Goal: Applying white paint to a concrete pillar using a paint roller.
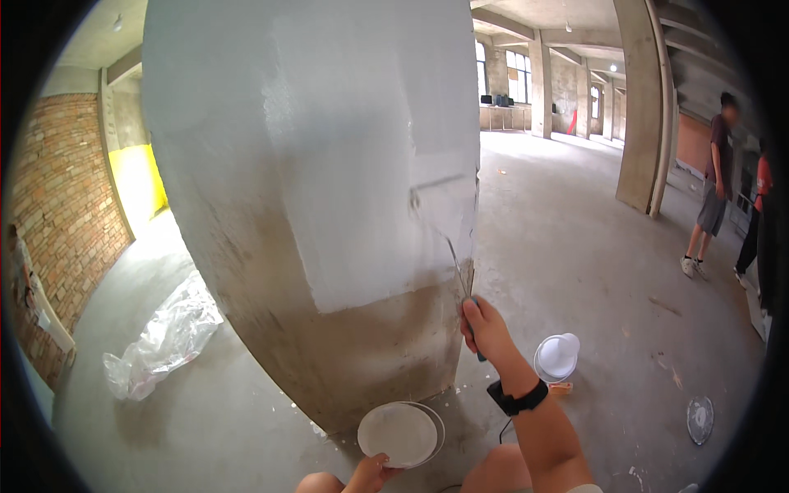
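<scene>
My right hand (491, 335) is closed round the handle of a paint roller (454, 256). The roller's white head lies against the right part of a broad pillar (345, 181). White paint covers the pillar's upper and middle face; bare brownish concrete shows along its left side and below. At the pillar's foot, my left hand (370, 474) grips the near rim of a round bucket (360, 442) of whitish paint. Some of the left fingers are hidden by the rim. A dark watch (519, 401) is on my right wrist.
On the floor to the right stand a white bucket (560, 355), a small orange-brown object (560, 388) and a clear round lid (699, 419). Crumpled clear plastic sheeting (168, 337) lies left of the pillar. A person (717, 172) stands at far right, another partly beyond.
</scene>
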`<state>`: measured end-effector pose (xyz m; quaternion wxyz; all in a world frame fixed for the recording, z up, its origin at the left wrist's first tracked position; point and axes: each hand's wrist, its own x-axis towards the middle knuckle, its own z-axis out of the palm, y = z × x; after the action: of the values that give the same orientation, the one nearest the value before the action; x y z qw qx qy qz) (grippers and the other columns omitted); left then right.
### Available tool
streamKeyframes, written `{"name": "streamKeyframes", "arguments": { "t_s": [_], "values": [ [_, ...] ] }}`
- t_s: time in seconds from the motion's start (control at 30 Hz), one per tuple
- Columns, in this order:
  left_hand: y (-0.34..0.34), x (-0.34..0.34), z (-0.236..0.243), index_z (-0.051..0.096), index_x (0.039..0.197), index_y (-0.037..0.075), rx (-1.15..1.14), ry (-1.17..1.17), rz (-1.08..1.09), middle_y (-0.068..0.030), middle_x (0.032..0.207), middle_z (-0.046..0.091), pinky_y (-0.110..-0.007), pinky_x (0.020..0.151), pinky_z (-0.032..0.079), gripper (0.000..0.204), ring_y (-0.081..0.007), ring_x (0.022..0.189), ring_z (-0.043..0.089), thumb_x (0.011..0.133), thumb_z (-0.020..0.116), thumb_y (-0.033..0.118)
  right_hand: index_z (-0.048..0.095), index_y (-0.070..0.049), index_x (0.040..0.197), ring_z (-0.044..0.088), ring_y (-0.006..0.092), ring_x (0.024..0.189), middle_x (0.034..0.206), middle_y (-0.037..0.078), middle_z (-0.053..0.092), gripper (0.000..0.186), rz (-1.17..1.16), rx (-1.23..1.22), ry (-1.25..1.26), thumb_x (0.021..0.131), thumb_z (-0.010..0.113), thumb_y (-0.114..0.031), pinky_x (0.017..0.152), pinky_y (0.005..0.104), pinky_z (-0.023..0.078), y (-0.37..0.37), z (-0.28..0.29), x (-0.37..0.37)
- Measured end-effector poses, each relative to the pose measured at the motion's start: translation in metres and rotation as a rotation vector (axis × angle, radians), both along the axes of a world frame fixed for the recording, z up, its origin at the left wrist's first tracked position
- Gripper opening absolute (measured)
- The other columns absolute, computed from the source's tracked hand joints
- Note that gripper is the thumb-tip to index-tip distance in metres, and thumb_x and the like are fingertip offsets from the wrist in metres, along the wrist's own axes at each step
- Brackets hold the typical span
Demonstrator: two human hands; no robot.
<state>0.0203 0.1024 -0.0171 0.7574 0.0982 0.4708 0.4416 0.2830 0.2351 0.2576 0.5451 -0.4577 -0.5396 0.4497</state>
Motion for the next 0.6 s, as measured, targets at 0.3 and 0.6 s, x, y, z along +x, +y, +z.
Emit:
{"name": "streamKeyframes", "arguments": {
  "t_s": [0.3, 0.6],
  "values": [
    [0.004, 0.000, -0.009, 0.025, 0.130, -0.005, 0.000, 0.030, -0.028, -0.0210, 0.127, 0.040, -0.054, 0.090, 0.049, 0.055, -0.0417, 0.112, 0.048, 0.080, 0.046, -0.001, 0.047, -0.008, 0.083, 0.038, 0.0081, 0.041, 0.056, 0.000, 0.043, 0.024, 0.010, -0.191, -0.035, 0.095, 0.044, -0.028, 0.037, 0.0244, 0.032, -0.026, -0.064, 0.013],
    [-0.013, 0.020, 0.048, 0.035, 0.131, -0.001, 0.027, 0.076, -0.024, -0.0184, 0.121, 0.050, -0.046, 0.082, 0.053, 0.044, -0.0320, 0.107, 0.054, 0.090, 0.044, 0.011, 0.048, -0.003, 0.088, 0.038, 0.0109, 0.035, 0.056, 0.003, 0.044, 0.031, 0.066, -0.089, -0.064, 0.097, 0.038, -0.031, 0.034, 0.0244, 0.031, -0.012, 0.029, 0.012]
  ]
}}
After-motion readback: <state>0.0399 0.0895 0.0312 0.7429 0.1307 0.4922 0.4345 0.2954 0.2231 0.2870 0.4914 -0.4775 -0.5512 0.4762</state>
